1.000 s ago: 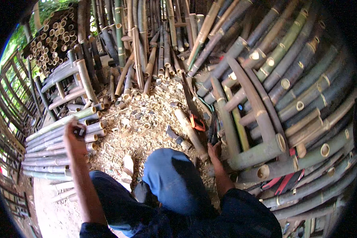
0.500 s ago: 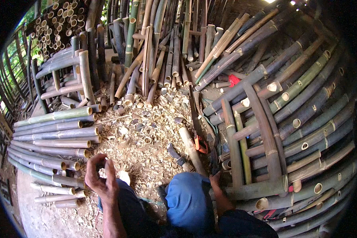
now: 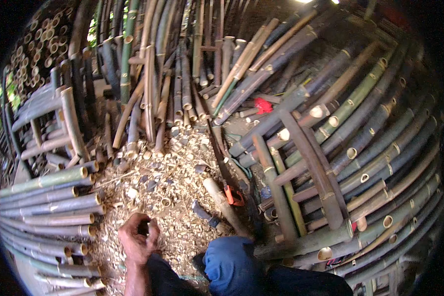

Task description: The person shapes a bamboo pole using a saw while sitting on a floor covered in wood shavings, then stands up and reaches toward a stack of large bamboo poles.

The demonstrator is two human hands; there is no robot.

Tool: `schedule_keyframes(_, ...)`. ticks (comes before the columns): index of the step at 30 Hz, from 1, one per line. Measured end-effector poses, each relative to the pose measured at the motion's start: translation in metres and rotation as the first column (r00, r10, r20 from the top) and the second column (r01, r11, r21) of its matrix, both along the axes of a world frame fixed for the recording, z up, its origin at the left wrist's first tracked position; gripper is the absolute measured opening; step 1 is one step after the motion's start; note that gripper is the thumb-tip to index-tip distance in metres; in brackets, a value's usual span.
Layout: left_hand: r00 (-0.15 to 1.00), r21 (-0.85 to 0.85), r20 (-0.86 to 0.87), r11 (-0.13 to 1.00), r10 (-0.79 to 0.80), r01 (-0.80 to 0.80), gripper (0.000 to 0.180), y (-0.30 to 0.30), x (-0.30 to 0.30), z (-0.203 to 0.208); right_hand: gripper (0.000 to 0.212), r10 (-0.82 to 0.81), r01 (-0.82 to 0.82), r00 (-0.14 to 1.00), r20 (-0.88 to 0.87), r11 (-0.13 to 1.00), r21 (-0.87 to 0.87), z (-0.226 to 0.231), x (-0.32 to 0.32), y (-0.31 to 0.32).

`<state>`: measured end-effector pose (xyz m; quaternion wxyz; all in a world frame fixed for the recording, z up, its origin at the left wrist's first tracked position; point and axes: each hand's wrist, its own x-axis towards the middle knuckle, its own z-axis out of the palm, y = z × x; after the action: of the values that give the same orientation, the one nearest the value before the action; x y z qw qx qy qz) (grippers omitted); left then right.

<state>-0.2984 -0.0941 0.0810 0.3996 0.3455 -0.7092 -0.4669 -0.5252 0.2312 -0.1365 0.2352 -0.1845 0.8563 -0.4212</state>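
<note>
My left hand (image 3: 139,239) is above the wood chips (image 3: 145,192), just left of my knee, with its fingers curled toward the thumb. Whatever lies between the fingertips, if anything, is hidden. My right hand is out of sight. In front of my blue-clad knee (image 3: 229,264) lies a pale bamboo pole (image 3: 226,204). Beside it rests a handsaw with an orange handle (image 3: 234,196), its dark blade pointing away. A short dark piece with a lighter end (image 3: 202,212) lies among the chips left of the pole.
Stacked bamboo poles (image 3: 54,203) lie at the left; more drilled poles (image 3: 375,172) fill the right side. A bamboo frame (image 3: 313,170) leans on those at the right. Upright poles (image 3: 150,93) stand at the back. A red item (image 3: 263,105) lies among poles.
The view has swung to the right, so the surroundings shift left and down. My left hand has moved inward, its fingers more curled. My right hand, earlier beside the knee, is gone from view.
</note>
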Motion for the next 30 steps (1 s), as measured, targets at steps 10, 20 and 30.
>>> schedule_keyframes(10,0.951,-0.404,0.31,0.905,0.0,0.132,0.023,-0.063,-0.012,-0.045,0.078,0.005,-0.001,1.0,0.028,0.991,-0.136,0.048,0.009,0.023)
schedule_keyframes(20,0.988,-0.244,-0.096,0.96,0.118,-0.138,0.032,-0.063,0.025,-0.105,0.075,0.058,-0.023,0.995,0.075,0.919,-0.395,0.092,0.027,0.073)
schedule_keyframes(30,0.955,-0.025,0.167,0.97,0.244,-0.243,0.024,-0.028,0.056,-0.08,0.072,0.139,-0.09,0.99,0.014,0.715,-0.693,0.155,0.022,0.069)
